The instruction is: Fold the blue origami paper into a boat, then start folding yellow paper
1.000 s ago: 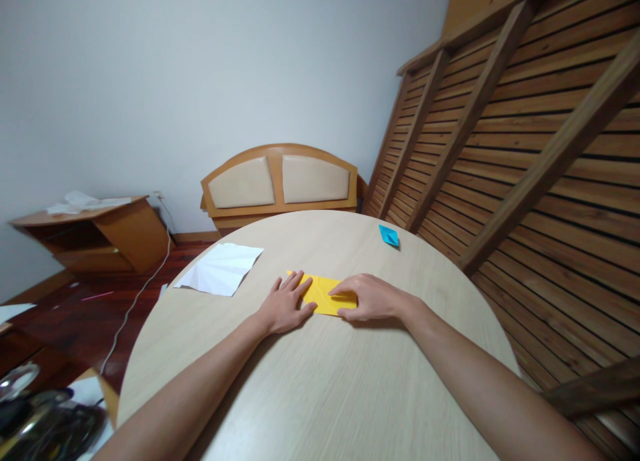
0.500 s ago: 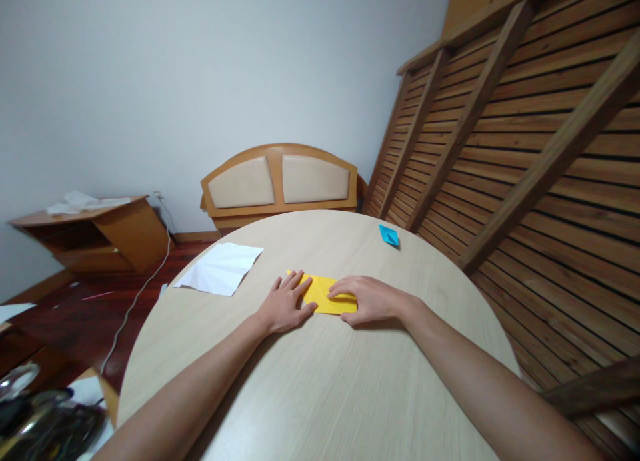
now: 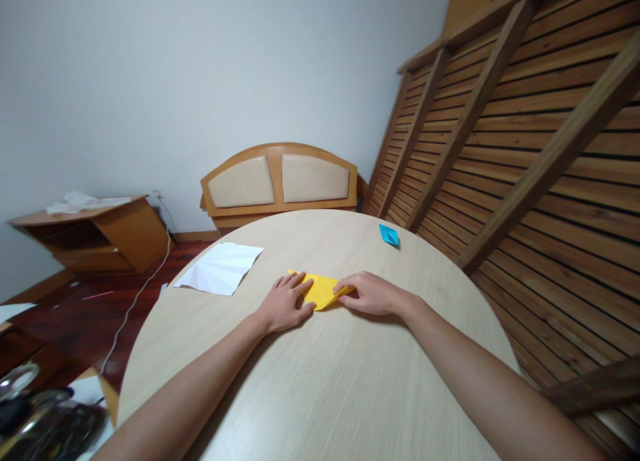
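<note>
Your left hand (image 3: pixel 283 306) pins the yellow paper (image 3: pixel 321 290) flat at frame centre; your right hand (image 3: pixel 369 293) pinches its lifted corner. Loosen the pin and I'd expect a crooked crease.

head-worn view, forward-down over table (image 3: pixel 320 381)

left hand (image 3: pixel 283 306) and right hand (image 3: pixel 367 293) press yellow paper (image 3: pixel 321 289) on table (image 3: pixel 320 381)

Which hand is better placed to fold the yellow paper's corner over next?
Probably the right hand: its fingertips pinch the lifted right corner of the yellow paper. The left hand lies flat on the paper's left part, pinning it to the table.
</note>
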The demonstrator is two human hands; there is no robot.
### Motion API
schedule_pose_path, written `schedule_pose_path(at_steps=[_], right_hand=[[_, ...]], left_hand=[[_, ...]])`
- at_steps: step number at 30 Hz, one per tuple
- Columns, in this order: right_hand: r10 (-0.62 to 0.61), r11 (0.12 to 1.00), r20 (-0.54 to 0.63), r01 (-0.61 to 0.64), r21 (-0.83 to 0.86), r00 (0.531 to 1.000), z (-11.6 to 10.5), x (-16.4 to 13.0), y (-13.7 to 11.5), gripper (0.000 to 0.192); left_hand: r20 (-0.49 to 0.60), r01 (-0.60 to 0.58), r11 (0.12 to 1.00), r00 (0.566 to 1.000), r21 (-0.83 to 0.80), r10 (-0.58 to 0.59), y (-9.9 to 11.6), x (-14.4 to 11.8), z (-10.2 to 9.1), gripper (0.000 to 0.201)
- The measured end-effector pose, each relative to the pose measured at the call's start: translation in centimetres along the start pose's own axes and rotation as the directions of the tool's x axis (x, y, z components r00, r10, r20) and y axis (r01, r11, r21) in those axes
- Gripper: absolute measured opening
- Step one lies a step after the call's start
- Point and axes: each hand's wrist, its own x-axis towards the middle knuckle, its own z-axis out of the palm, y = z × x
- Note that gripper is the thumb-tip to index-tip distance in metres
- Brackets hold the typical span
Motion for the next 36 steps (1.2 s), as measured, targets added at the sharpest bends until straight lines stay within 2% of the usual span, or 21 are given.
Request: schedule_pose_path(at_steps=[12, 16, 20, 25, 30, 36], right_hand=[[0.093, 0.992, -0.117, -0.101, -0.071, 0.989, 1.2, 0.8, 1.1, 0.026], [0.088, 0.995, -0.147, -0.095, -0.040, 0.985, 1.8, 1.0, 1.4, 0.027], [0.097, 0.995, -0.191, -0.099, -0.003, 0.977, 2.5, 1.1, 1.7, 0.037], [0.040, 0.999, -0.236, -0.039, 0.008, 0.971, 3.1, 1.3, 1.7, 0.043], [-0.008, 1.000, -0.232, 0.002, -0.025, 0.973, 3.1, 1.4, 1.5, 0.034], [-0.001, 0.997, -0.206, -0.014, -0.074, 0.979, 3.2, 1.5, 1.7, 0.029]], left_hand=[[0.019, -0.060, 0.998, 0.998, -0.024, 0.060, -0.2, -0.1, 0.0, 0.062], [0.021, -0.084, 0.996, 0.996, -0.020, 0.085, -0.2, -0.1, -0.1, 0.062], [0.017, -0.101, 0.994, 0.995, -0.037, 0.102, -0.4, -0.2, 0.0, 0.063], [0.023, -0.122, 0.990, 0.992, -0.075, 0.124, -0.5, -0.2, 0.1, 0.068], [0.035, -0.148, 0.982, 0.988, -0.116, 0.153, 0.0, -0.4, -0.5, 0.066], [0.040, -0.276, 0.950, 0.958, -0.147, 0.285, 0.3, -0.4, -1.1, 0.051]])
